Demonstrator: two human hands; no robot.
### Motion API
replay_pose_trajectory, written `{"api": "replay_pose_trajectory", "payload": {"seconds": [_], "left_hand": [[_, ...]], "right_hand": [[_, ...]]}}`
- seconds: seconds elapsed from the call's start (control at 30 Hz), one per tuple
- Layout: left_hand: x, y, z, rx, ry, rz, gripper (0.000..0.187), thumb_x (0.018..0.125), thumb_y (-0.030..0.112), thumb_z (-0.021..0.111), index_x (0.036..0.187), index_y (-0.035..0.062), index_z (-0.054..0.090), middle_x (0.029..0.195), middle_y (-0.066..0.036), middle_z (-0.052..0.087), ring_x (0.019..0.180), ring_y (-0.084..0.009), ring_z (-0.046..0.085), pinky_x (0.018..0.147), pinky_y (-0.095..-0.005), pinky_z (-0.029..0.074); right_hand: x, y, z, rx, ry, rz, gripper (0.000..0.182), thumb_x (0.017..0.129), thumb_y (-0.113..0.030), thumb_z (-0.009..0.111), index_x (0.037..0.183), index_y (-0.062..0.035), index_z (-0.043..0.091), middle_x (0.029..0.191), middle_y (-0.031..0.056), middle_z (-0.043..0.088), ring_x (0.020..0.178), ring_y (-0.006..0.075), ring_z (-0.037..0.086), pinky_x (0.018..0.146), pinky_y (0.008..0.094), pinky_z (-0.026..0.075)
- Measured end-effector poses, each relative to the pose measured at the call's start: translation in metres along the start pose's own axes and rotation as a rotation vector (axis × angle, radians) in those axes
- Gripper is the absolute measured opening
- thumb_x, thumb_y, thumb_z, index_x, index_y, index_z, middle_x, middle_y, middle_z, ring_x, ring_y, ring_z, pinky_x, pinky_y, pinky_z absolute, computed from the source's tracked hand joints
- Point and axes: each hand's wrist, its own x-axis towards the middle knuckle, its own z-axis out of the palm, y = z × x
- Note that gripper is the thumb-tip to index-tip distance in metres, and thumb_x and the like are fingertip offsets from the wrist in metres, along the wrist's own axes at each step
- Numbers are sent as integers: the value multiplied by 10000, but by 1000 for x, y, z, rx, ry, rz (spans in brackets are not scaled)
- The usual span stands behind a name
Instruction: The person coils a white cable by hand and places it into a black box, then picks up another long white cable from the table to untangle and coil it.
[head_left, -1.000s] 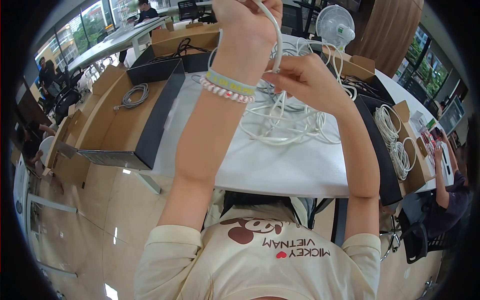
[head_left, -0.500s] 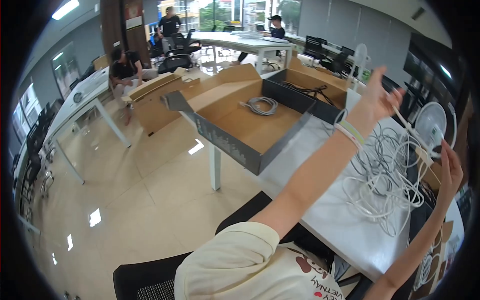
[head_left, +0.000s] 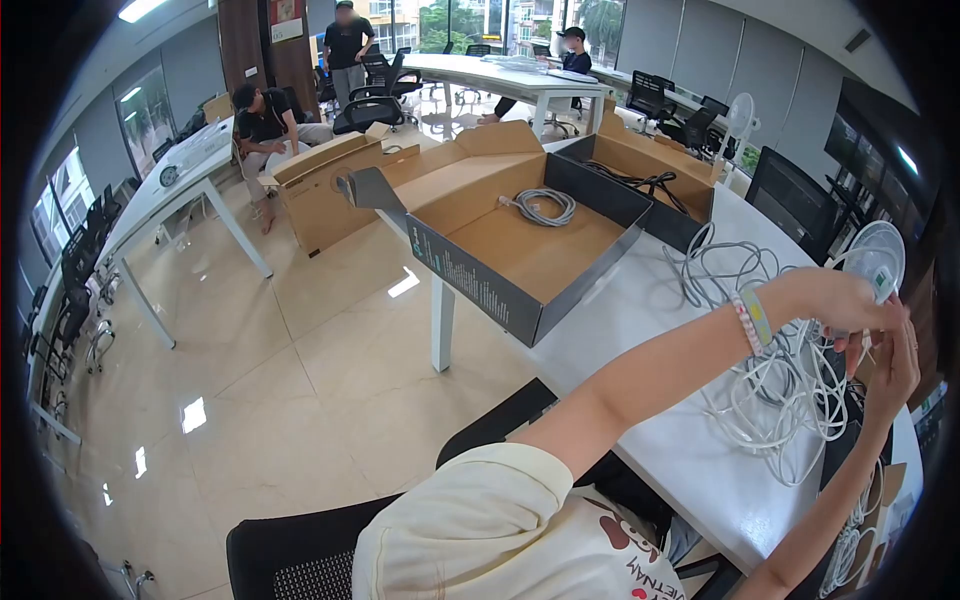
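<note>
My left hand (head_left: 845, 302) reaches over a tangle of grey and white cables (head_left: 785, 400) on the white table. Its fingers are closed and meet my right hand (head_left: 893, 365) at the right side of the view. A bit of white cable (head_left: 866, 350) shows between the two hands; the rest of the grip is hidden behind the fingers. My right hand is pinched, with its fingers pointing up.
An open box (head_left: 490, 285) on the table's left part holds a coiled grey cable (head_left: 543, 207). Behind it, a second box (head_left: 640, 190) contains black cables. White fans (head_left: 738, 120) stand at the back and right. Several people sit or stand farther off.
My left hand has come down and to the right from a raised, spread position, joining my right hand. The right hand has lowered slightly.
</note>
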Motion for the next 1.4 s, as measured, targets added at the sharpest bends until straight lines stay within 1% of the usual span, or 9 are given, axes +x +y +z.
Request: {"api": "replay_pose_trajectory", "payload": {"seconds": [0.23, 0.43, 0.53, 0.7, 0.87, 0.9, 1.07, 1.17, 1.4], "left_hand": [[-1, 3, 15, 202, 209, 268, 452, 837, 373, 527, 620, -4, 647, 562, -121, 604, 560, -258, 602, 579, -360, 471], [17, -14, 31, 646, 357, 232, 397, 837, 353, 536, 738, -18, 638, 647, -180, 614, 660, -344, 624, 629, -415, 486], [25, -27, 40, 747, 320, 246, 287, 797, 268, 552, 716, 5, 635, 643, -146, 620, 659, -320, 631, 638, -406, 475], [40, -46, 59, 932, 301, 363, 99, 669, 156, 569, 623, 93, 629, 604, -54, 616, 637, -217, 618, 752, -367, 367], [32, -41, 60, 1179, 492, 427, 155, 684, 246, 612, 613, 113, 648, 598, -56, 621, 654, -218, 618, 733, -374, 371], [31, -39, 57, 1067, 433, 388, 205, 692, 283, 625, 650, 87, 662, 602, -74, 627, 691, -242, 626, 721, -392, 396], [33, -44, 19, 498, 143, 234, 919, 546, 655, 720, 1066, -86, 563, 976, -228, 623, 850, -307, 633, 761, -346, 494], [21, -52, 4, -393, 29, 421, 343, 875, 329, 553, 1043, 33, 600, 842, -128, 632, 750, -210, 632, 646, -331, 483], [19, -22, 2, -408, 38, 34, 684, 829, 652, 456, 961, -6, 590, 875, -69, 608, 768, -147, 592, 718, -268, 466]], "right_hand": [[4, -8, 4, -33, 224, -82, 285, 888, -14, 462, 1144, 50, 569, 1201, 156, 565, 1083, 278, 562, 891, 333, 457], [-1, 32, 4, 1140, -168, 534, 472, 922, -192, 403, 1373, -64, 349, 1281, 121, 496, 1148, 206, 505, 944, 301, 400], [10, 12, -7, 50, -246, 274, 499, 877, -169, 458, 1353, -53, 363, 1184, 79, 545, 1064, 156, 524, 897, 274, 422], [-10, 67, -22, 1750, -192, 800, 122, 911, -182, 513, 972, -93, 455, 790, -6, 394, 854, 110, 451, 784, 251, 381], [-10, 99, -22, 1964, -389, 540, 232, 939, -184, 454, 1047, 22, 455, 786, 41, 393, 830, 131, 455, 787, 281, 379], [18, 7, -19, 1387, 383, 1121, 366, 970, -141, 410, 1293, 29, 379, 676, -33, 265, 549, 43, 248, 470, 195, 255], [13, -12, -4, 1032, 128, 864, 330, 918, -236, 510, 1158, -13, 545, 575, -100, 262, 464, 0, 221, 404, 173, 163], [14, -22, -3, 1057, 30, 776, 276, 873, -307, 589, 908, -37, 635, 544, -115, 291, 452, -9, 241, 407, 192, 155], [11, -53, 13, 524, -172, 558, 238, 878, -251, 577, 842, -25, 642, 604, -65, 440, 507, 23, 359, 467, 197, 253]]}}
